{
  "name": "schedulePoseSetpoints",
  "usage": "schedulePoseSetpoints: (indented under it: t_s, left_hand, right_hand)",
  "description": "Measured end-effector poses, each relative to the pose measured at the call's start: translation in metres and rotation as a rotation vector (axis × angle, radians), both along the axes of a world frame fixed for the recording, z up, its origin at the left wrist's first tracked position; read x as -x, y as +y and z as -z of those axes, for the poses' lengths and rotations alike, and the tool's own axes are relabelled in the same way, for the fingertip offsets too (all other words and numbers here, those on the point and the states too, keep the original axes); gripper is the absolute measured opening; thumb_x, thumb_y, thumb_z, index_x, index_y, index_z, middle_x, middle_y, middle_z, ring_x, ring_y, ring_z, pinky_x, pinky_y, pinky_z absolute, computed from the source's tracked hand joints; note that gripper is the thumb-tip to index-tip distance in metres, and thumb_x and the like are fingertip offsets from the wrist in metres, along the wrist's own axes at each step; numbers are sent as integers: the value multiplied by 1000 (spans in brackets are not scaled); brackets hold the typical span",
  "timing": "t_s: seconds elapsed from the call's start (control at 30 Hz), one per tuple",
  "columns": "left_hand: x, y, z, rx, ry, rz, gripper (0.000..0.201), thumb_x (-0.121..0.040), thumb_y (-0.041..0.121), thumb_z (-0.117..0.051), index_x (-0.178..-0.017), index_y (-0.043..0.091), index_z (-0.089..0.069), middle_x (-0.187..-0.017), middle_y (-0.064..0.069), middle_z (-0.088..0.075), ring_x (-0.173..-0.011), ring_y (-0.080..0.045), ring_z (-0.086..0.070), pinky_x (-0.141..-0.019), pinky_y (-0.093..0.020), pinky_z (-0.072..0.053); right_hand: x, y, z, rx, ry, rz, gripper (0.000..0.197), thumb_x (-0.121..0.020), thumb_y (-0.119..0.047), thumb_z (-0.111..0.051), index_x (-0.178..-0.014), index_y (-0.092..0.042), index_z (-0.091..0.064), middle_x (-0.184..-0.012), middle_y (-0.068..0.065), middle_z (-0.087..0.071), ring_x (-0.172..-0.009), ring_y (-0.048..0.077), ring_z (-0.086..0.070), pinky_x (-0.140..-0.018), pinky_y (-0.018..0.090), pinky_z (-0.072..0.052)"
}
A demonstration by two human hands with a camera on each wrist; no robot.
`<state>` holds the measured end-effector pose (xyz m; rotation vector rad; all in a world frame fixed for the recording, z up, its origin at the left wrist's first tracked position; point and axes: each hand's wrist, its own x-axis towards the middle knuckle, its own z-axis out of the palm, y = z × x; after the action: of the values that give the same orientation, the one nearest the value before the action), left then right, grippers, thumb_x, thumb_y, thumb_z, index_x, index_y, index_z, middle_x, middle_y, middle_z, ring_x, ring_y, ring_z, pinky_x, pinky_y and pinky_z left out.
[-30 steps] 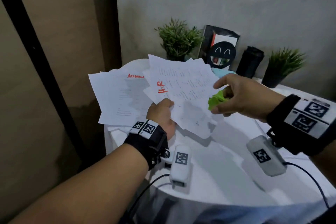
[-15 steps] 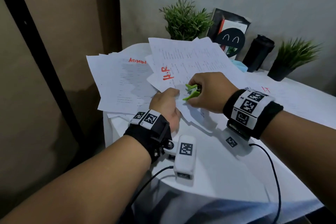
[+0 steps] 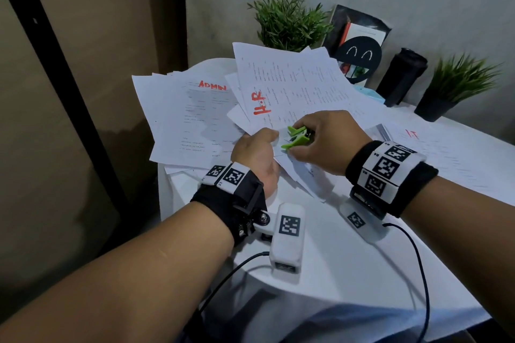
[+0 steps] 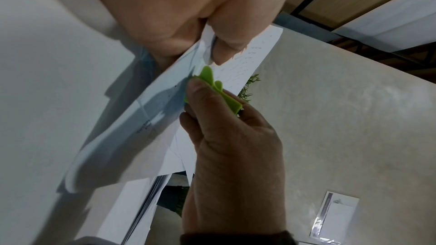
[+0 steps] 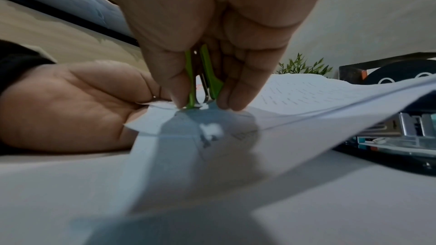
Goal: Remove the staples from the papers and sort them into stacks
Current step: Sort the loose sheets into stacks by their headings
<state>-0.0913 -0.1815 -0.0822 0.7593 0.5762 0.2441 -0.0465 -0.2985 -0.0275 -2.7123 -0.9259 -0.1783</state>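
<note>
My right hand squeezes the staple remover onto the H.R papers; left hand pinches the corner. Pull too hard w/o support, paper prob tears.

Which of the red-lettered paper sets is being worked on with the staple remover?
The H.R set, gripped by the left hand; the ADMIN papers and I.T sheet lie untouched.

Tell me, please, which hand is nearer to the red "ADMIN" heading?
Left. The left hand grips the H.R papers just below and right of the ADMIN sheet; the right hand, holding the green staple remover, sits farther right.
</note>
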Motion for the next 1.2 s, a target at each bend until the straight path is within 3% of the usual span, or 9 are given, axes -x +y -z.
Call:
schedulePoseSetpoints:
  t_s: [0.27,0.47,0.63,0.77,0.83,0.93,1.03,1.13,1.2]
  left_hand:
    - [-2,1,3,-29,14,1,17,-87,-6,-60,-91,6,-72,-95,-22,-77,-83,-38,-73,-91,-67,-55]
    - [-4,1,8,-64,49,13,18,-89,-4,-59,-84,11,-68,-77,-9,-71,-78,-29,-64,-76,-44,-51]
    - [-2,0,4,-96,21,45,22,-91,-7,-50,-85,10,-63,-82,-16,-66,-81,-33,-63,-81,-52,-53]
    - [0,0,0,-81,12,62,25,-97,-8,-48,-86,11,-60,-85,-9,-67,-86,-31,-65,-91,-56,-55]
    - [1,0,0,-69,29,41,22,-96,-7,-50,-86,10,-59,-86,-8,-64,-88,-28,-62,-89,-52,-53]
    - [2,0,-2,-51,30,13,11,-89,-2,-57,-86,8,-59,-85,-9,-62,-88,-27,-61,-88,-52,-53]
    - [1,1,-2,-44,20,10,19,-67,10,-62,-85,9,-57,-91,-10,-59,-87,-25,-58,-86,-52,-52]
    - [-4,-2,2,-17,-18,-40,27,-62,6,-62,-87,10,-54,-92,-10,-55,-86,-27,-52,-77,-48,-45]
    - [-5,-3,3,-37,-27,-72,27,-60,5,-59,-86,7,-57,-90,-12,-59,-84,-31,-56,-77,-55,-51]
  right_hand:
    - [-3,1,2,39,-38,-23,27,-80,-39,-76,-97,-18,-74,-85,-2,-70,-77,15,-60,-66,25,-40]
    - [-3,6,1,137,-85,-50,28,-84,-38,-72,-100,-16,-70,-89,2,-69,-79,16,-55,-67,25,-37]
    - [-6,-1,-7,151,-57,-17,35,-76,-38,-76,-103,-17,-69,-93,2,-65,-84,20,-59,-72,30,-45]
    - [-8,-22,-13,52,102,73,54,-74,-35,-78,-126,-35,-60,-107,-17,-61,-91,9,-58,-77,24,-44]
    - [-6,-41,-16,25,205,99,38,-73,-31,-79,-107,-38,-64,-93,-14,-65,-77,8,-59,-65,25,-43]
    - [1,-73,-18,133,325,99,21,-70,-24,-82,-83,-28,-65,-84,-5,-71,-74,20,-67,-64,39,-57]
    - [13,-95,-15,299,338,112,25,-66,-30,-85,-78,-30,-63,-83,-9,-71,-77,16,-67,-66,38,-58]
    - [18,-100,-20,441,326,97,28,-66,-42,-85,-82,-36,-63,-87,-16,-67,-86,8,-62,-77,32,-54]
    - [19,-93,-32,469,255,84,32,-69,-56,-79,-91,-38,-64,-95,-19,-61,-92,6,-58,-81,30,-50]
